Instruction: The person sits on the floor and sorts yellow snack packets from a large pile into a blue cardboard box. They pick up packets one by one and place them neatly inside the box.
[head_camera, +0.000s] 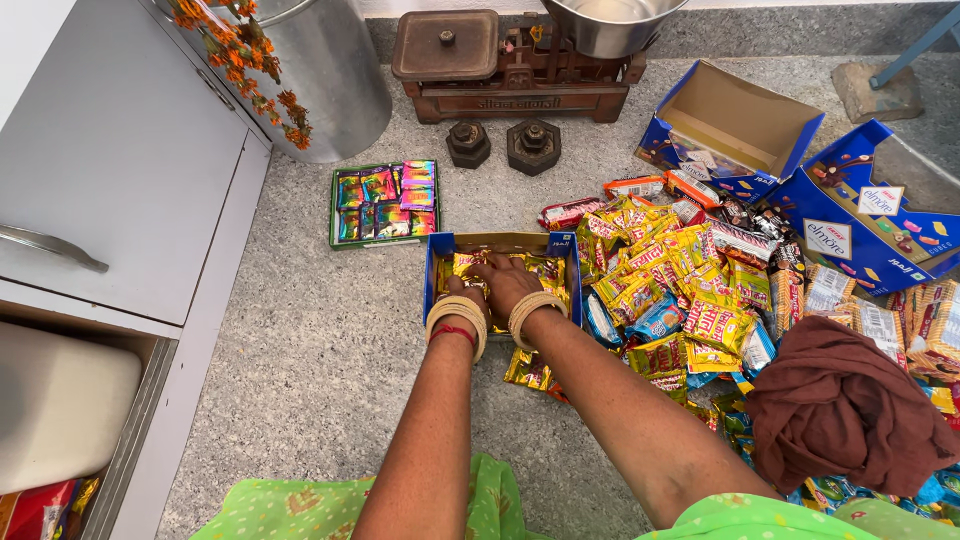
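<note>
Spreading across a speckled grey stone bench (330, 340), the scene runs from big fixtures down to small sweets. At far left stands a grey cabinet (120, 170) beside a large steel drum (320, 70) draped with an orange flower garland (250, 60). Behind sits an old iron balance scale (510, 65) with two hexagonal weights (505, 143) just in front. To the right lie open blue cartons (790, 170), a wide heap of yellow-wrapped candies (680, 290), and a bundled maroon cloth (840, 410). A flat green tray of shiny packets (385, 203) rests near the centre. Nearest the person, a small blue box (502, 275) holds gold-wrapped sweets, seemingly kept close for easy packing. Both bangled hands reach into it: the left hand (468, 290) looks curled down onto the wrappers, though its grip is hidden; the right hand (507, 280) lies with fingers spread, pressing the sweets flat.
</note>
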